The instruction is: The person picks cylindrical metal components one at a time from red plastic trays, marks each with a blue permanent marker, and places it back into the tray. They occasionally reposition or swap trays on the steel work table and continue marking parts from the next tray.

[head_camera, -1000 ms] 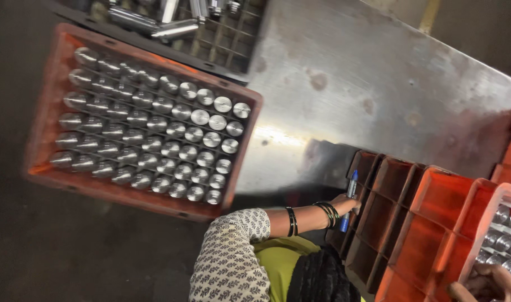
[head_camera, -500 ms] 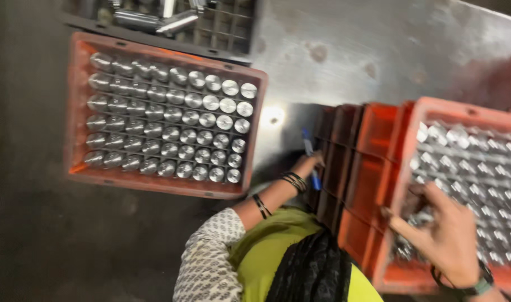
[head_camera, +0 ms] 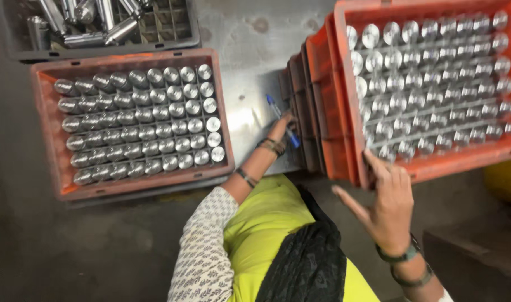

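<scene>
My left hand (head_camera: 282,124) holds a blue pen (head_camera: 278,112) and rests against the side of a stack of empty orange crates (head_camera: 303,106). My right hand (head_camera: 387,204) is spread, its fingertips touching the near rim of the top orange crate (head_camera: 345,100). That crate is filled with rows of upright shiny metal cylinders (head_camera: 429,78). A second orange crate (head_camera: 46,112) with the same metal cylinders (head_camera: 138,120) sits to the left on the metal table (head_camera: 250,67).
A grey divided tray (head_camera: 171,33) with several loose metal cylinders lies at the top left. A yellow-green garment and black cloth cover my lap. The dark floor lies below the table edge, with a yellow object at the far right.
The view has swung right, bringing the full crate on the stack closer. My right hand slid from over the cylinders down to the crate's near rim. My left hand stays at the stack with the pen.
</scene>
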Available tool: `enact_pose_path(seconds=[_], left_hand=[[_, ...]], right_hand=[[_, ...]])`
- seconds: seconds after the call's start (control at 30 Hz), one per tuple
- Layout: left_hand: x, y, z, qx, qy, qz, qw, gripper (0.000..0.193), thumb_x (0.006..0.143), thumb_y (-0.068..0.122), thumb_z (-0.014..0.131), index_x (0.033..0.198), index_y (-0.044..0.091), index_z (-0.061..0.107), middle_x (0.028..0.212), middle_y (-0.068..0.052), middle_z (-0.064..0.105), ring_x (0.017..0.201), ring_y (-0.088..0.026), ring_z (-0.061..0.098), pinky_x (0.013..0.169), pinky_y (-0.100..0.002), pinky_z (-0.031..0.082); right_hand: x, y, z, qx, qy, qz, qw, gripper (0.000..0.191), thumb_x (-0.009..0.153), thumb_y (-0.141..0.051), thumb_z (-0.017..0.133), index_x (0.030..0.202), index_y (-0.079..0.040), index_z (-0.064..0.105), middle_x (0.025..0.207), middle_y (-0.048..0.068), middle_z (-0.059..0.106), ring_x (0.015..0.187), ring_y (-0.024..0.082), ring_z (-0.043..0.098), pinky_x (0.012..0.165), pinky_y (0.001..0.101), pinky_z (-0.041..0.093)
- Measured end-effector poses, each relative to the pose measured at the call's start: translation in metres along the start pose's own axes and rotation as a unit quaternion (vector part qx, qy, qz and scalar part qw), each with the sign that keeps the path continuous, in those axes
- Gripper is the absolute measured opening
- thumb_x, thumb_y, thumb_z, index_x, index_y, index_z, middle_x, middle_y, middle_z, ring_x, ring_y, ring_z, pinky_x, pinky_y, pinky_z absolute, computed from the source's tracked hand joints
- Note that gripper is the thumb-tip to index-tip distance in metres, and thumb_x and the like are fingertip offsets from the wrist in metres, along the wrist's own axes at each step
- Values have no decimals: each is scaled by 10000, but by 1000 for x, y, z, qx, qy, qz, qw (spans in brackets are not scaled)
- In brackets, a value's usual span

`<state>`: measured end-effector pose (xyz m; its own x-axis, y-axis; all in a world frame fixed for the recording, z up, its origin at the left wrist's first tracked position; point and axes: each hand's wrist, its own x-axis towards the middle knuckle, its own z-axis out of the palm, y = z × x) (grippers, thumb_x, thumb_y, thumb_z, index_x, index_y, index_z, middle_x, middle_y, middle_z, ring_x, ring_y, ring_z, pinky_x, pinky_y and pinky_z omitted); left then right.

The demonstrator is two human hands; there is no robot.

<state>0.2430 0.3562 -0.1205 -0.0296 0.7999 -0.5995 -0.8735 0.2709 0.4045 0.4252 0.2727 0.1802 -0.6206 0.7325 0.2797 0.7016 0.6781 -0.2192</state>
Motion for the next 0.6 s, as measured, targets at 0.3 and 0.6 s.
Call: enact_pose_path(seconds=[0.3, 0.6], left_hand=[[-17, 19, 11, 101, -49, 105, 988, 289, 915, 276, 586, 1138, 141, 711, 925, -2, 727, 800, -132, 640, 686, -270, 479], [-73, 98, 12, 223, -127, 73, 964, 510, 928, 310, 618, 1392, 99, 590, 1287, -48, 691, 1216, -221, 619, 870, -482, 521]], right_hand=[[-12, 5, 59, -60, 184, 30, 981, 630, 892, -134, 875, 1441, -66, 573, 1230, 130, 608, 1182, 336, 539, 1087, 470, 376], [-18, 6, 96, -78, 287, 94, 950, 411, 909, -28, 829, 1270, -71, 637, 1155, 126, 592, 1208, 344, 544, 1237, 516, 340]])
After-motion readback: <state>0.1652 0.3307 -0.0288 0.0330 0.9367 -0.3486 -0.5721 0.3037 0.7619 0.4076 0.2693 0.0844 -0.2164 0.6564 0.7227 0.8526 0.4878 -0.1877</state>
